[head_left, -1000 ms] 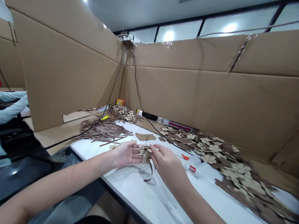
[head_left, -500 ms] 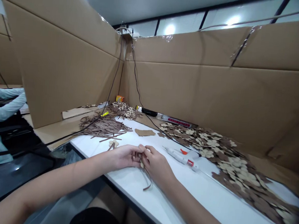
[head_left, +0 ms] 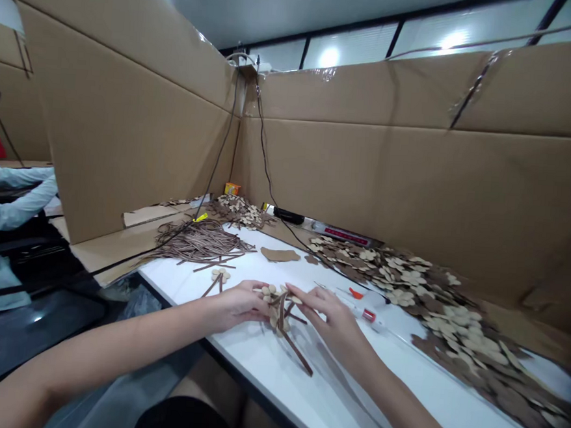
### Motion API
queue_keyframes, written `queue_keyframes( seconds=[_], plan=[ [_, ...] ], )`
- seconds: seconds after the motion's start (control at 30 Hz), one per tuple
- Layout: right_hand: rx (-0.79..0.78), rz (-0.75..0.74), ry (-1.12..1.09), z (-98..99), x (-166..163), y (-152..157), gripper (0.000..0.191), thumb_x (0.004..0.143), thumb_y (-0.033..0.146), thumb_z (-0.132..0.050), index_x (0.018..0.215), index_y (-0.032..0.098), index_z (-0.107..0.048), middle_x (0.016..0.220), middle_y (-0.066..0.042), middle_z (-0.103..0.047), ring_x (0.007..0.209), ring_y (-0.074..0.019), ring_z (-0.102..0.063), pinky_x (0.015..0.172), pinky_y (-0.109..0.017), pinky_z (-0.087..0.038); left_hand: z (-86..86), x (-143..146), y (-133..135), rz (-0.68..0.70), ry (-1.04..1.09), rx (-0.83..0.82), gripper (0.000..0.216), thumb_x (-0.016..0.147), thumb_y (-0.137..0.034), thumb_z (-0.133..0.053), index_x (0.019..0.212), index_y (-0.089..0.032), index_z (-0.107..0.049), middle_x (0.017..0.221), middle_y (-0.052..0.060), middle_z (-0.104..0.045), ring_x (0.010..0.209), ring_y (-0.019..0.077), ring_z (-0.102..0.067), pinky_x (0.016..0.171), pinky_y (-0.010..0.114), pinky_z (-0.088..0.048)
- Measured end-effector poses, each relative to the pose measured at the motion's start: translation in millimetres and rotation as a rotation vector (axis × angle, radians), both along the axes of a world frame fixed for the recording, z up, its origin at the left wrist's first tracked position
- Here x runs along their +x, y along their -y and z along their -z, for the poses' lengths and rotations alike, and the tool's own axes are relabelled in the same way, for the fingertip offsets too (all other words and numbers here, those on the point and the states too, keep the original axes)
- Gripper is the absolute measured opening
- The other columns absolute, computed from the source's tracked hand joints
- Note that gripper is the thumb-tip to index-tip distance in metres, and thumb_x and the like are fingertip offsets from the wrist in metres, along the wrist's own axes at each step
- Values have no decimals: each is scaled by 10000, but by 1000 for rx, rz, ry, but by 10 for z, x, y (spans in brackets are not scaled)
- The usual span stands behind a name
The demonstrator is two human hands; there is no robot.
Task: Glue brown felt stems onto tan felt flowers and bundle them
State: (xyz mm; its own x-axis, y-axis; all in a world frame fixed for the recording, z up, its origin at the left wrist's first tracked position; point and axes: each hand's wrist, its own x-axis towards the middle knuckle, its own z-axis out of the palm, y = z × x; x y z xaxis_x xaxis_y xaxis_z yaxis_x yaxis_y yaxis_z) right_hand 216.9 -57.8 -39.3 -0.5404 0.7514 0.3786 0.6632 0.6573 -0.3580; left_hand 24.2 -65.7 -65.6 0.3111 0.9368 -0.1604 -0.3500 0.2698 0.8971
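Observation:
Over the white table, my left hand pinches a bunch of cream flower-shaped pieces with brown strips hanging from it. The fingertips of my right hand meet at the bunch's right side, on a cream petal and the top of a strip. Parts of the bunch are hidden behind my fingers. Left of it lies a single cream flower with two brown strips. Just behind my right hand is a white pen-like tool with a red band, partly covered.
A pile of brown strips lies at the back left. Cream and brown flower cutouts are heaped along the right, with another heap in the corner. A black cable crosses the table. Cardboard walls enclose it; a co-worker's sleeve shows left.
My hands have moved apart, so the flower bunch and its strips now show between them. My right hand has shifted right, partly covering the white tool. The view has turned slightly.

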Motion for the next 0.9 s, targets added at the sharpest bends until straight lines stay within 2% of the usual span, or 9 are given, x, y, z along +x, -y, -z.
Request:
queue_keyframes(
  seconds=[0.07,0.2,0.3,0.47,0.53,0.63,0.7,0.9],
  plan=[
    [-69,-87,15,47,5,31,358,907,291,-390,1202,317,-592,796,-48,-596,806,-215,-527,738,-361,-445,9,-9,-12,3,-7,5,448,486,92,-595,882,-118,-589,705,6,-601,687,147,-610,733,301,-485],
    [-159,-188,-42,74,-44,93,396,874,201,-382,1172,323,-613,970,-49,-623,938,-221,-521,836,-376,-418,18,-26,-23,8,-10,15,415,484,89,-575,841,-121,-582,719,11,-597,661,126,-595,669,250,-467],
    [-214,-139,-89,47,-98,126,373,840,209,-414,1107,283,-663,993,-56,-646,962,-239,-533,869,-401,-403,21,-35,-27,21,5,6,404,502,69,-598,858,-123,-586,758,25,-611,696,136,-610,700,256,-478],
    [-249,-47,-190,76,-164,109,254,808,358,-524,877,228,-732,907,-61,-689,900,-247,-580,830,-379,-425,9,-49,-30,70,54,-7,335,540,23,-638,845,-110,-601,782,50,-636,706,151,-628,745,284,-493],
    [-257,-19,-211,112,-175,87,244,792,358,-544,889,223,-722,906,-58,-687,891,-241,-591,820,-366,-434,-10,-55,-21,91,69,-10,299,564,-2,-637,842,-109,-608,780,53,-636,707,154,-631,755,292,-494],
    [-259,20,-229,148,-186,68,339,784,344,-544,1087,241,-657,911,-39,-677,883,-231,-598,811,-359,-441,-43,-53,-1,104,71,-13,280,590,-30,-639,860,-102,-618,805,68,-637,751,169,-635,791,307,-485],
    [-277,30,-272,156,-191,65,390,772,349,-554,1143,251,-625,889,-24,-672,861,-222,-604,805,-353,-445,-57,-43,15,82,57,-14,305,586,-34,-661,879,-100,-613,818,73,-633,768,176,-635,796,314,-480],
    [-384,20,-477,164,-163,54,293,765,408,-580,945,201,-683,902,-55,-682,844,-230,-613,778,-349,-468,-46,-10,77,-36,11,19,504,497,13,-714,955,-133,-563,891,69,-625,756,166,-624,734,305,-483]
  ],
)
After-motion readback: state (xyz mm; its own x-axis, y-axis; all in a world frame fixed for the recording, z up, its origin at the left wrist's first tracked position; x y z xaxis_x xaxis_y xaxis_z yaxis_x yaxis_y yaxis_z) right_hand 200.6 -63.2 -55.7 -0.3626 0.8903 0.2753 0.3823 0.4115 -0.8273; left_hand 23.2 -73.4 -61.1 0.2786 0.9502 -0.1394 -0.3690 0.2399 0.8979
